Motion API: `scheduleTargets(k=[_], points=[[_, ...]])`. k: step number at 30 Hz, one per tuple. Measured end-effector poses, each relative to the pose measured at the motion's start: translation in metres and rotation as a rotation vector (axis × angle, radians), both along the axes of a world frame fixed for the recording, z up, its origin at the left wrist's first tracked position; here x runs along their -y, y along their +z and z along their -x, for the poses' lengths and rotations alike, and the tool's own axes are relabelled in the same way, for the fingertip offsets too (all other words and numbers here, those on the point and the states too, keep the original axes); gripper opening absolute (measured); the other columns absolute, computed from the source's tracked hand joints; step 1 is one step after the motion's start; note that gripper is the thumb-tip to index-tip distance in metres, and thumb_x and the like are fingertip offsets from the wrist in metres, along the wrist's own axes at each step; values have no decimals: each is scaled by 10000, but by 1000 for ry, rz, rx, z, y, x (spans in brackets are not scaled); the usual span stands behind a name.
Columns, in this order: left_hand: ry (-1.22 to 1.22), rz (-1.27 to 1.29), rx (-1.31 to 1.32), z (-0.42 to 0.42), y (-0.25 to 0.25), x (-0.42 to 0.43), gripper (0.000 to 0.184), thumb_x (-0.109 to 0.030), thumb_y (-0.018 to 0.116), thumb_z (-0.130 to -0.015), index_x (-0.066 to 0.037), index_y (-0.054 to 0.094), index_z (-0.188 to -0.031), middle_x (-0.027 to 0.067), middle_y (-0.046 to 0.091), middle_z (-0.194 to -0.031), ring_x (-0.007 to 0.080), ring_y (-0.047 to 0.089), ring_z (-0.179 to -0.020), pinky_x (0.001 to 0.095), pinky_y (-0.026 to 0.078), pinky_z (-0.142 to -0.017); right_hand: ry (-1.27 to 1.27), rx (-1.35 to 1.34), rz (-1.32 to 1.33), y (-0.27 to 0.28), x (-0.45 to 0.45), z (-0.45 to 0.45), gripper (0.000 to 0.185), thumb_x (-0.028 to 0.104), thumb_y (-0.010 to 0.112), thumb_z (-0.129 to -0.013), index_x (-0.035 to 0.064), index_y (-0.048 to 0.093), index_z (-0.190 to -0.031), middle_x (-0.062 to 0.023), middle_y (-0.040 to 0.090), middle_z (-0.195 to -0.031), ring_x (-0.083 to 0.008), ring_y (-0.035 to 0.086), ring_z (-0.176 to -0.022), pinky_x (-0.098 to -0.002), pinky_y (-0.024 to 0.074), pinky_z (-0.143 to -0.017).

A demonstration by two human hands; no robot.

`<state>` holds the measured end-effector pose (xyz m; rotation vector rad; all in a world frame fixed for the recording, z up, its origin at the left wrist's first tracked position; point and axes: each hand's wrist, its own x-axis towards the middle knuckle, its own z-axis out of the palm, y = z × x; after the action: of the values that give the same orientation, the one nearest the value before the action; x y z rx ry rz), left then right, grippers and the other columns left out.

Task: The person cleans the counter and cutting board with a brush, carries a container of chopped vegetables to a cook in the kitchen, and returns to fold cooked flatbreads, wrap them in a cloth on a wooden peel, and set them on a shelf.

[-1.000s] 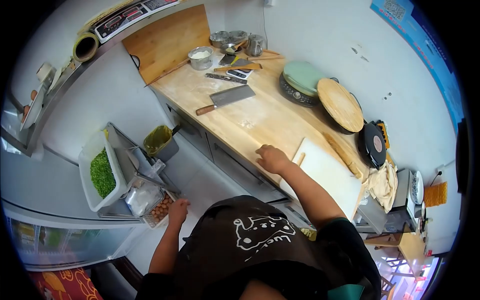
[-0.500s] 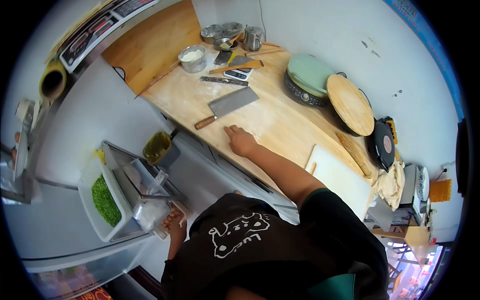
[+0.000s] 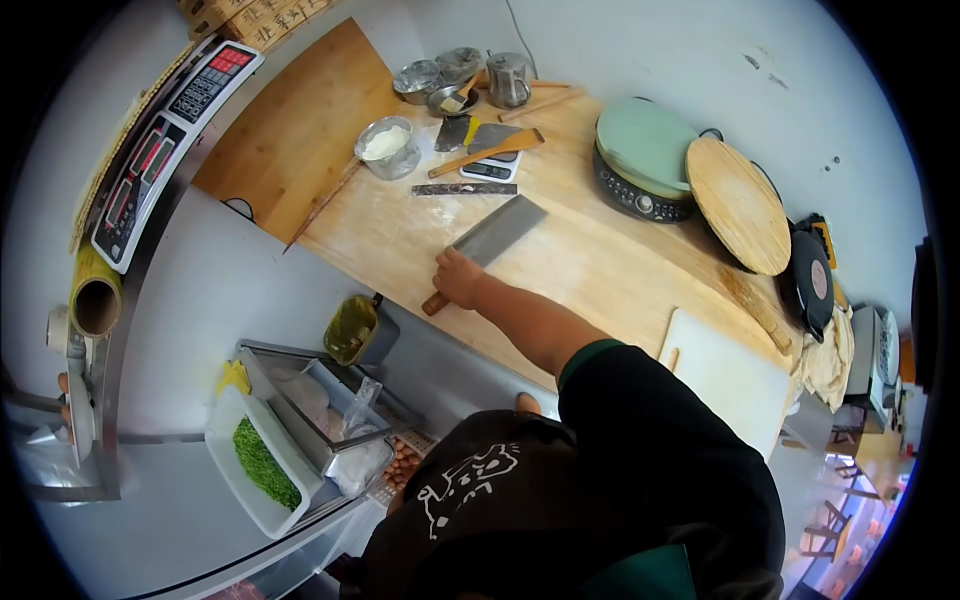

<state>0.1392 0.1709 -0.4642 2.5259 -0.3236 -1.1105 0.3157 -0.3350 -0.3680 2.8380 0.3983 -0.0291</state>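
The fingers of the right hand (image 3: 459,277) are curled over the brown wooden handle (image 3: 434,303) of a broad steel cleaver (image 3: 502,230); whether the grip is closed cannot be told. The cleaver is laid flat on the pale, floured wooden worktop (image 3: 590,275), handle turned towards the near edge, presumably for easy reach. Beyond it, a long wooden spatula (image 3: 465,161) is set over a white digital scale (image 3: 490,171), apparently for storage. The left hand cannot be made out.

Wood tbl (image 3: 595,275) — cleaver (image 3: 503,227), wht cutting bd (image 3: 725,370), bowl (image 3: 399,166), sm scale (image 3: 490,172), grn-lidded cooker (image 3: 645,150) on top.

Gap between cleaver (image 3: 505,228) and board (image 3: 725,385) (cooker (image 3: 643,155) beyond).
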Motion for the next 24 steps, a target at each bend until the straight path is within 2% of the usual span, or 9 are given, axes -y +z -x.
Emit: scheduleTargets(k=[3,6,15,17,18,20,21,22,24], points=[[-36,-5,-2,-26,-8,-1,409,-316,564,-919,-12,611,-1189,236,629,-1154,385,595,-1096,440,456,-929,4,-199,7,28,-3,7,159,244,594,-828,133,705,-852,24,688,-860,-209,553,-1043,-382,367,-911],[-83,-8,7,-51,-17,-3,415,-322,564,-918,-15,610,-1192,236,628,-1156,384,594,-1099,441,456,-931,-111,-113,-100,41,2,36,158,225,589,-817,123,703,-778,-10,682,-799,-219,582,-968,-389,396,-856],[-299,-9,-13,-99,-45,28,433,-343,565,-914,-23,606,-1203,237,626,-1163,384,591,-1108,445,453,-938,-540,-60,-124,48,100,202,78,189,610,-779,132,661,-795,-44,675,-817,-235,582,-956,-401,438,-804],[-369,-24,4,-104,-53,42,437,-348,565,-913,-24,605,-1205,237,625,-1164,384,590,-1110,446,453,-940,-598,103,-155,25,131,243,100,204,621,-795,132,659,-737,-91,664,-771,-303,606,-849,-435,453,-783],[-413,-49,37,-105,-59,53,439,-350,565,-913,-25,604,-1206,237,625,-1165,383,590,-1111,447,452,-941,-652,-28,-126,32,141,257,122,211,608,-813,141,660,-727,-104,659,-755,-328,614,-797,-451,453,-783],[-469,-85,82,-107,-63,76,443,-354,565,-912,-27,603,-1208,238,625,-1167,383,589,-1113,447,452,-942,-628,70,-201,22,164,288,103,207,596,-834,143,675,-821,-99,681,-828,-327,633,-852,-450,453,-867],[-432,-29,4,-109,-34,86,477,-379,573,-901,-29,592,-1225,235,618,-1185,384,582,-1128,446,442,-962,-748,60,-242,21,169,300,102,198,593,-840,141,676,-856,-112,689,-884,-328,638,-899,-454,438,-935],[-392,23,-76,-110,-3,97,513,-404,580,-891,-31,580,-1242,233,612,-1203,384,574,-1143,444,432,-981,-752,12,-203,19,181,307,124,213,594,-840,119,674,-847,-134,689,-913,-341,629,-952,-471,448,-940],[-218,48,-77,-111,-2,104,562,-428,595,-876,-25,560,-1265,228,599,-1231,390,568,-1151,439,422,-1000,-933,-95,-159,-2,208,318,135,168,667,-778,65,660,-865,-160,679,-935,-374,582,-1065,-459,489,-902]])
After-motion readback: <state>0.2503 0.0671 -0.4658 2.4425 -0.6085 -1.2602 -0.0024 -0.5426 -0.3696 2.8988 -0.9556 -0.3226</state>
